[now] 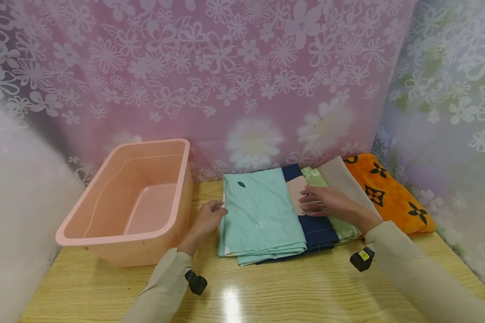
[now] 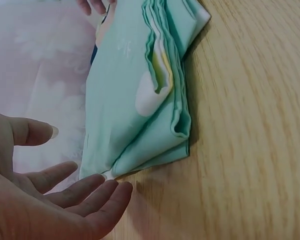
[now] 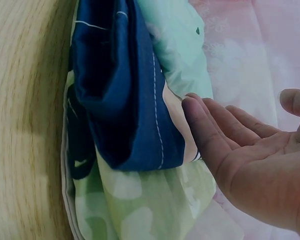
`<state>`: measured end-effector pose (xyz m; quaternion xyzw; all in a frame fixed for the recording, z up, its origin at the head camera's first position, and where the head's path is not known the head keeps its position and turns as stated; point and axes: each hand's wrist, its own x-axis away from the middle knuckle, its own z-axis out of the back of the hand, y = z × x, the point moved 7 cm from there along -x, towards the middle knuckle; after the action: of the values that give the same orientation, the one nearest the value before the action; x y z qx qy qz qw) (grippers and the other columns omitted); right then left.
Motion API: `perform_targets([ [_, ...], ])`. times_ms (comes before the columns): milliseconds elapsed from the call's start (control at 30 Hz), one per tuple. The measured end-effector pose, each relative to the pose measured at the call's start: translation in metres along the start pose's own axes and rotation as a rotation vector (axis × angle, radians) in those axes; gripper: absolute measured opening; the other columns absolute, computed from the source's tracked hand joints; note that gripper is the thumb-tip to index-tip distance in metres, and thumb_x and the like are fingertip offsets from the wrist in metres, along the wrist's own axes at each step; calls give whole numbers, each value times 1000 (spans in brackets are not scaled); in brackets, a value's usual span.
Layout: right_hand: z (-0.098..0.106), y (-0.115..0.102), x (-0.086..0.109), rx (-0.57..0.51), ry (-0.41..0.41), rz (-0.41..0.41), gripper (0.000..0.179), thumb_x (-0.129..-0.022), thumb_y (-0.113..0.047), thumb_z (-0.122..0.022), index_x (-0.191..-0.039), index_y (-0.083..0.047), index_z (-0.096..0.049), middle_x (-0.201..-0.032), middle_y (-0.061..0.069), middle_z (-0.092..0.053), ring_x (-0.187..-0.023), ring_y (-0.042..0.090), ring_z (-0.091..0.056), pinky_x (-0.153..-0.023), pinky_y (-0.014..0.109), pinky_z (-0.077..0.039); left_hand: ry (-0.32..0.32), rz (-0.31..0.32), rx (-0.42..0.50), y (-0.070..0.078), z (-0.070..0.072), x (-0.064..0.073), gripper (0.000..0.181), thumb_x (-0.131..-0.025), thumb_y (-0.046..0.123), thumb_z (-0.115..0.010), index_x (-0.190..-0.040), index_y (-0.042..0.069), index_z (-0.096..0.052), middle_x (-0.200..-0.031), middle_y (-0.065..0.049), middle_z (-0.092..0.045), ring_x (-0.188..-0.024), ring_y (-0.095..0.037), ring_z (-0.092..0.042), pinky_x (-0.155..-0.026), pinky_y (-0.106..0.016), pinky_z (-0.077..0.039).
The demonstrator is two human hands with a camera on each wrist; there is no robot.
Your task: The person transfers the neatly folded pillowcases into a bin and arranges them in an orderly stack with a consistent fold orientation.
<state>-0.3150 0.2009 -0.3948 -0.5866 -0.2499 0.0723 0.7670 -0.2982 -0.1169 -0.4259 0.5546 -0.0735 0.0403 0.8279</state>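
A folded mint-green cloth (image 1: 260,211) with a small leaf print and the word LOVE lies on top of a row of overlapping folded cloths. My left hand (image 1: 208,218) is at its left edge, fingers loosely extended, fingertips right by the fold in the left wrist view. Partly under the mint cloth is a navy and pink cloth (image 3: 135,100). Over its pink band hovers my right hand (image 1: 327,204), fingers straight and holding nothing. Further right come a green patterned cloth (image 3: 135,200), a beige cloth (image 1: 339,177) and an orange cloth (image 1: 381,193) with dark motifs.
An open pink plastic tub (image 1: 123,240) stands at the left of the wooden table (image 1: 266,291), its inside bare. Flower-patterned curtain (image 1: 242,80) hangs behind and along both sides. The row of cloths reaches back to the curtain.
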Motion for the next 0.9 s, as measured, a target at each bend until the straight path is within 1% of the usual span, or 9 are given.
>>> perform_targets([
  [67, -2, 2, -2, -3, -11, 0, 67, -103, -40, -40, -148, 5, -20, -144, 28, -35, -127, 40, -43, -99, 47, -41, 7, 5, -3, -2, 0, -1, 41, -95, 19, -53, -130, -1, -53, -124, -19, -55, -111, -32, -53, -94, -46, -44],
  [233, -5, 4, -5, -16, -25, -6, 65, -104, -38, -38, -149, 4, -19, -145, 28, -33, -128, 40, -40, -100, 47, -40, 26, 54, -8, -8, 0, -4, 42, -95, 21, -54, -131, -1, -52, -123, -19, -55, -106, -31, -55, -89, -43, -47],
  [300, -6, 4, -6, -20, -27, -9, 64, -104, -38, -38, -149, 3, -19, -146, 28, -32, -129, 40, -40, -100, 47, -40, 35, 89, -2, -10, 1, -6, 44, -95, 22, -54, -132, -1, -51, -124, -18, -55, -105, -30, -54, -87, -41, -48],
  [400, -9, 3, -8, -14, -39, -6, 67, -103, -38, -38, -149, 5, -16, -147, 29, -30, -129, 41, -39, -100, 47, -40, 43, 122, 21, -13, 2, -8, 45, -95, 24, -54, -133, -1, -49, -124, -18, -53, -104, -29, -53, -85, -41, -49],
  [467, -11, 3, -9, -13, -36, -20, 68, -102, -40, -40, -148, 5, -19, -146, 29, -32, -128, 40, -41, -99, 46, -41, 45, 135, 35, -14, 2, -10, 45, -95, 24, -54, -133, 0, -48, -123, -18, -53, -104, -29, -53, -84, -41, -50],
  [533, -12, 5, -10, -10, -32, -34, 69, -102, -43, -41, -147, 6, -22, -144, 28, -35, -127, 39, -43, -98, 44, -43, 39, 141, 54, -15, 2, -11, 45, -95, 24, -53, -134, 0, -48, -122, -18, -53, -103, -29, -53, -81, -41, -52],
  [667, -13, 9, -11, -2, -21, -63, 68, -101, -43, -42, -145, 8, -26, -141, 28, -39, -124, 37, -47, -95, 42, -45, 3, 175, 75, -18, 1, -11, 46, -96, 24, -53, -135, 1, -46, -120, -17, -54, -102, -27, -55, -79, -39, -53],
  [767, -12, 12, -12, -13, -13, -70, 66, -102, -40, -40, -144, 9, -26, -141, 29, -39, -123, 37, -48, -95, 41, -46, -17, 195, 96, -20, 0, -10, 46, -97, 24, -53, -136, 0, -45, -117, -17, -55, -100, -27, -57, -78, -38, -54],
  [900, -13, 14, -15, -25, -10, -77, 65, -103, -39, -39, -144, 10, -26, -141, 30, -38, -123, 37, -48, -94, 41, -46, -19, 203, 102, -20, 1, -11, 47, -98, 22, -52, -136, -3, -43, -114, -18, -57, -94, -24, -59, -76, -38, -55],
])
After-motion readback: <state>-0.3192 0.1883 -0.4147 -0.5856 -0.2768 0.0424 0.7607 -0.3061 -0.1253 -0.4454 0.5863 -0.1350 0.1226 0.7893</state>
